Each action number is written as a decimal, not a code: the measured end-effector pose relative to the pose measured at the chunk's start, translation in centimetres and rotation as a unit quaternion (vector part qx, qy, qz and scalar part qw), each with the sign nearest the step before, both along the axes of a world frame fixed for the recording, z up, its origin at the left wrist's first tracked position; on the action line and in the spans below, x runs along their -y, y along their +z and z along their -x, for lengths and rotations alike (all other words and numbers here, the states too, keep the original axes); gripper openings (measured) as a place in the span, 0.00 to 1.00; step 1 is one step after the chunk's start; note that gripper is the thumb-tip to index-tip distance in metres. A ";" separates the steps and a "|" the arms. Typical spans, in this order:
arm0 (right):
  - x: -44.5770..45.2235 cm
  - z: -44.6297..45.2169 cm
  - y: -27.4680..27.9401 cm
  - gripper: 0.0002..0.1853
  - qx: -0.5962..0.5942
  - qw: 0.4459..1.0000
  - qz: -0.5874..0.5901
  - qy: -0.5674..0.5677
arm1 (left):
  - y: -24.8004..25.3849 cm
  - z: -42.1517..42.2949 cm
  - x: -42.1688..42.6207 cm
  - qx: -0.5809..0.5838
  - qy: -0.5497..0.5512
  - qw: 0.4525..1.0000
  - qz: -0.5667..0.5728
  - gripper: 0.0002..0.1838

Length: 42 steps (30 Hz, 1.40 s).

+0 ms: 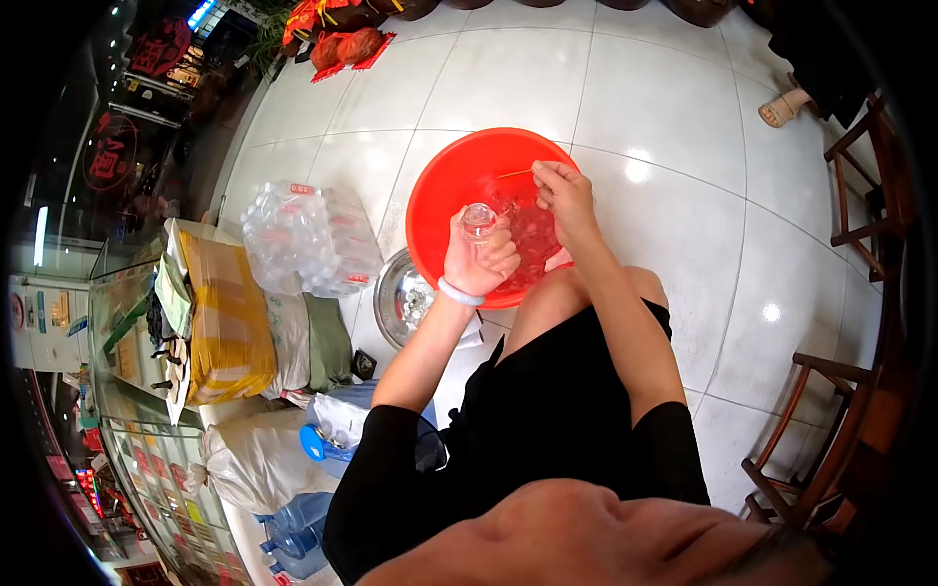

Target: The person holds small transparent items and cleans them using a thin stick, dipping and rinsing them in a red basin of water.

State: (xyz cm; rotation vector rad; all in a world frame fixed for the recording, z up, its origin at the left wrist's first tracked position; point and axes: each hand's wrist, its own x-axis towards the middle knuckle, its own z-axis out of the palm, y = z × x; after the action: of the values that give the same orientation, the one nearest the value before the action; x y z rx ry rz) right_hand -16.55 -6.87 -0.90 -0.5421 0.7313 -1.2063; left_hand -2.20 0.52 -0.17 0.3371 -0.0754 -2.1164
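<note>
My left hand (473, 264), with a pale bangle at its wrist, is wrapped round a small clear glass bottle (479, 217), its round mouth facing up. Pinched in the fingers of my right hand (565, 197) is a thin yellowish stick (515, 174), pointing left and apart from the bottle. Both hands are over a large red basin (440, 176). Clear pieces, too blurred to name, lie in the basin (528, 239). Left of it and partly behind my left forearm stands a metal bowl (389, 311) with small shiny clear pieces inside.
Shrink-wrapped plastic bottles (308, 239) stand left on the tiled floor (655, 225). Nearer are a taped box (230, 317), sacks (259, 459) and large blue water jugs (298, 532). Wooden chairs (816, 430) line the right side. A person's sandalled foot (785, 107) shows at upper right.
</note>
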 end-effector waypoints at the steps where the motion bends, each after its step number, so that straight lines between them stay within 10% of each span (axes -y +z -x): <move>1: -0.1 0.0 0.1 0.06 0.001 1.000 -0.001 0.003 | 0.0 0.2 0.0 -0.004 0.004 1.000 -0.014 0.25; 42: -0.6 -1.2 -0.5 0.07 -0.187 0.960 0.206 0.029 | -0.7 -0.1 -0.8 0.066 0.040 0.996 0.035 0.27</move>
State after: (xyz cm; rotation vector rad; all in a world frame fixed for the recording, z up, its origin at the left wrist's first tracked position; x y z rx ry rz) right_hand -15.34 -6.27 -1.37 -1.1524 0.7758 -1.2209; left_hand -2.15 1.33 -0.87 0.4305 -0.2106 -2.0058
